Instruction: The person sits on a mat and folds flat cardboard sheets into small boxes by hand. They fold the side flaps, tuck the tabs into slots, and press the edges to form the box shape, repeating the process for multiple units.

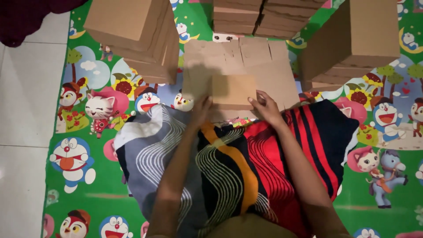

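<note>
Both forearms stretch straight ahead over a draped cloth (246,172), its soft fabric banded in grey, black, orange and red with pale wavy lines. The left hand (202,111) and the right hand (265,108) grip a small folded cardboard piece (233,91) by its near corners, fingers curled over the edge. The piece is flat, plain brown and matte, and it rests on a larger unfolded cardboard sheet (264,66) with cut flaps. Stacks of flattened cardboard (136,39) rise at the far left, far middle and far right of a glossy green cartoon-printed mat (88,176), which covers a pale tiled floor (22,110).
</note>
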